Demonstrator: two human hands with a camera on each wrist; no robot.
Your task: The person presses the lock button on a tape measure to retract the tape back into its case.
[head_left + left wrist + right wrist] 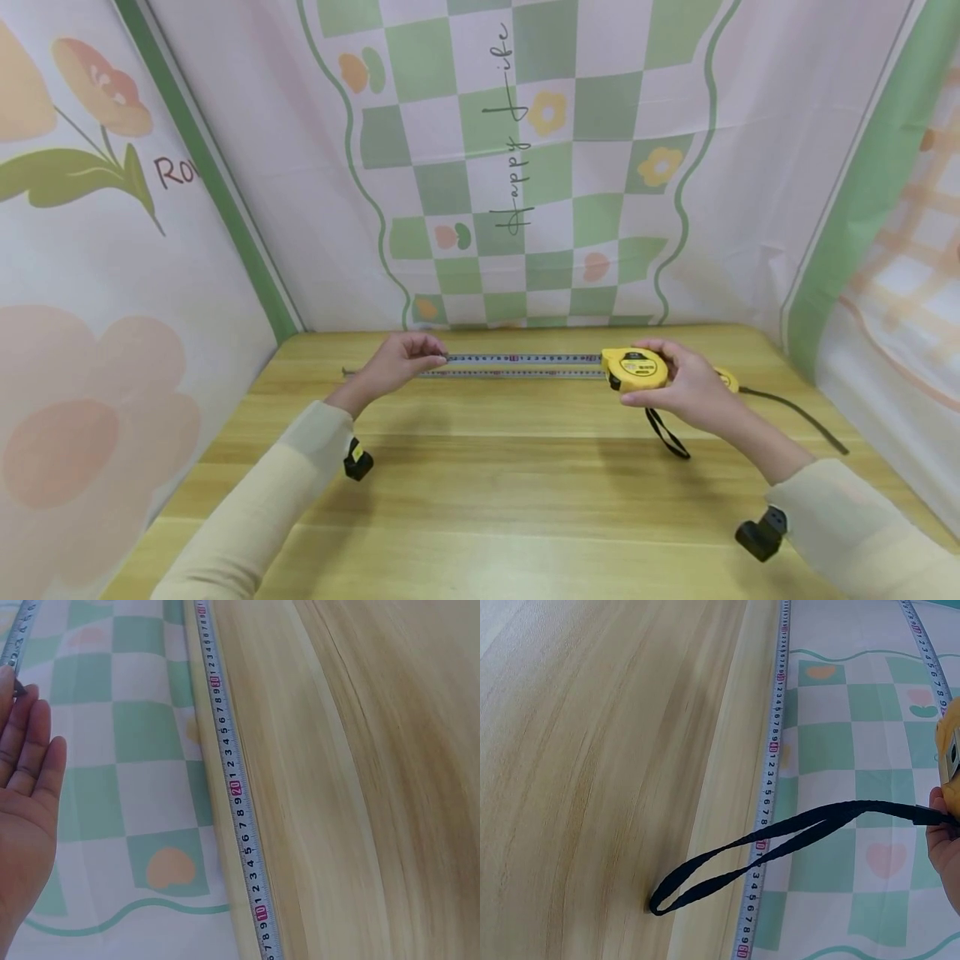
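I see both forearms reach forward from the lower corners, angled inward, with the hands level and well apart over the wooden table (480, 500). The left hand (397, 364) has fingertips and thumb pinched on the end of a metal blade (525, 358). The right hand (692, 389) wraps thumb and fingers around the yellow tape measure (637, 369), held above the table, its black strap (889, 811) dangling. I see a second blade (480, 373) lying along the table near its far edge.
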